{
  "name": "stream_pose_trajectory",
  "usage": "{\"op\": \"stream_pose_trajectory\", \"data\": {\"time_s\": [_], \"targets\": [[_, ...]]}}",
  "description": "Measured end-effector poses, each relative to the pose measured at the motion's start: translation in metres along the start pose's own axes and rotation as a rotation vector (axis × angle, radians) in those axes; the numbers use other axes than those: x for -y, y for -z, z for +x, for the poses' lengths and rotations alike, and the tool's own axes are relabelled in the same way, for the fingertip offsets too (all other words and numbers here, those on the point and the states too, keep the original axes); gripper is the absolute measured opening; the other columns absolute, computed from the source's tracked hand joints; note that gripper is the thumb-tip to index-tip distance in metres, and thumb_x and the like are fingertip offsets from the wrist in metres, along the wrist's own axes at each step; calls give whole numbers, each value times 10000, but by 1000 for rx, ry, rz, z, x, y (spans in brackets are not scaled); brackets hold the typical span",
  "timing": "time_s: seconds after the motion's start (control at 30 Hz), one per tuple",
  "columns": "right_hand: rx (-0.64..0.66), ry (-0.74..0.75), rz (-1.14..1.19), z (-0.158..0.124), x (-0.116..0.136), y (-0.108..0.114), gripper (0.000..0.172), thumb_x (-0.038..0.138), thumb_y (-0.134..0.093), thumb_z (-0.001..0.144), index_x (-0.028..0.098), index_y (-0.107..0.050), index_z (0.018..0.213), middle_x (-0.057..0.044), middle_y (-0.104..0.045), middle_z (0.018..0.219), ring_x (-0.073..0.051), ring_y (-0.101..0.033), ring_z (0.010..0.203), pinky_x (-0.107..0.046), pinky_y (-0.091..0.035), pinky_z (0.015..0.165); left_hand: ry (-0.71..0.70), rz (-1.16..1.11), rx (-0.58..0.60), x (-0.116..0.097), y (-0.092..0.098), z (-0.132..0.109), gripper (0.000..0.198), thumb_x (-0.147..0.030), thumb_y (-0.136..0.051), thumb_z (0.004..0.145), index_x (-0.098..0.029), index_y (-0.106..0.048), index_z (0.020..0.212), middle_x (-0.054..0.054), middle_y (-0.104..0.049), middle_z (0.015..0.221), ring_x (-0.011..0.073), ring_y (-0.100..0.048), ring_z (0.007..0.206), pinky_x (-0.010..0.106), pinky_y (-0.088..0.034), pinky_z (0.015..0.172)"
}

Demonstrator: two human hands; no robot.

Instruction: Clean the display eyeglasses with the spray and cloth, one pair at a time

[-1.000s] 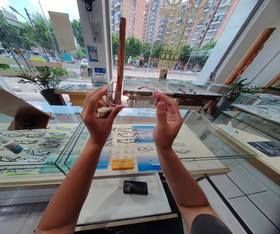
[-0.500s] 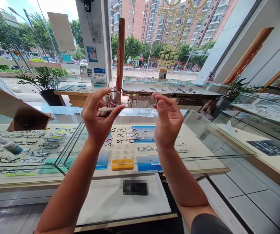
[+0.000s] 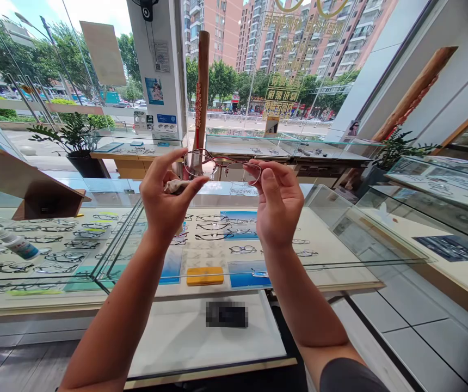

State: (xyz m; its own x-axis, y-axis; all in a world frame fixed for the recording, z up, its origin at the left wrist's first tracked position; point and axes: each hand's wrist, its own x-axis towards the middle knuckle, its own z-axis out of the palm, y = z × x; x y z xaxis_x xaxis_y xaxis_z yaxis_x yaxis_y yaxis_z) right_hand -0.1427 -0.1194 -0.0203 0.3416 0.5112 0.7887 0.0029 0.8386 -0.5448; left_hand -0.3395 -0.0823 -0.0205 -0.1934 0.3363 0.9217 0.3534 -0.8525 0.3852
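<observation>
A pair of eyeglasses [image 3: 217, 161] with a thin reddish frame is held up above the glass counter, spanning both hands. My left hand [image 3: 164, 190] grips its left side near the rim, and a crumpled pale cloth [image 3: 176, 186] is tucked in the same palm. On the other side, my right hand [image 3: 279, 201] pinches the right rim between thumb and fingers. Through the lenses the far counter and window show.
Below is a glass display case [image 3: 324, 239] with rows of spectacles and a yellow glasses case [image 3: 205, 276]. A spray bottle [image 3: 17, 244] stands at left, beside a brown stand [image 3: 34, 185]. A pixelated dark object [image 3: 226, 314] lies on the white drawer [image 3: 177, 337].
The eyeglasses have tilted slightly, the right side dropping a little. My right hand has shifted a touch left, my left hand slightly right.
</observation>
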Motion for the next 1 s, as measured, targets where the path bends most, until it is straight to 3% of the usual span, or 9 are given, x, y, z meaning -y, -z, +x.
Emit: {"op": "stream_pose_trajectory", "data": {"time_s": [0.3, 0.5, 0.63, 0.83, 1.0], "targets": [[14, -22, 67, 0, -1, -1, 145, 415, -683, 1060, 291, -679, 1135, -35, -842, 1170, -238, -843, 1125, -410, -665, 924, -4, -3, 21, 3, -1, -2, 579, -546, -970, 830, -278, -790, 1310, 79, -807, 1299, 105, -605, 690, 282, -524, 611], [3, -47, 61, 0, -3, -3, 165, 433, -692, 1048, 293, -659, 1129, -30, -855, 1164, -232, -846, 1116, -409, -682, 921, -5, 3, 20, 3, -3, -3, 588, -548, -964, 833, -272, -773, 1316, 83, -801, 1323, 109, -643, 706, 271, -506, 584], [-16, -66, 98, 0, -5, -3, 134, 397, -696, 1043, 291, -669, 1122, -29, -857, 1161, -222, -851, 1103, -397, -684, 928, 4, -5, 32, 0, -5, -5, 588, -545, -934, 868, -258, -746, 1346, 97, -785, 1366, 133, -715, 790, 254, -518, 583], [21, -60, 55, -1, -6, -1, 165, 438, -681, 1065, 297, -658, 1148, -36, -852, 1207, -229, -842, 1149, -420, -681, 978, 51, -5, 30, -5, -9, -7, 646, -594, -946, 839, -240, -725, 1331, 117, -779, 1364, 252, -786, 1143, 275, -647, 748], [30, -88, 99, -3, -4, -4, 127, 402, -687, 1065, 297, -675, 1134, -30, -860, 1197, -217, -844, 1137, -423, -678, 1010, 34, -10, 11, -2, -9, -7, 592, -506, -951, 865, -239, -710, 1336, 107, -783, 1337, 267, -797, 1200, 306, -674, 843]]}}
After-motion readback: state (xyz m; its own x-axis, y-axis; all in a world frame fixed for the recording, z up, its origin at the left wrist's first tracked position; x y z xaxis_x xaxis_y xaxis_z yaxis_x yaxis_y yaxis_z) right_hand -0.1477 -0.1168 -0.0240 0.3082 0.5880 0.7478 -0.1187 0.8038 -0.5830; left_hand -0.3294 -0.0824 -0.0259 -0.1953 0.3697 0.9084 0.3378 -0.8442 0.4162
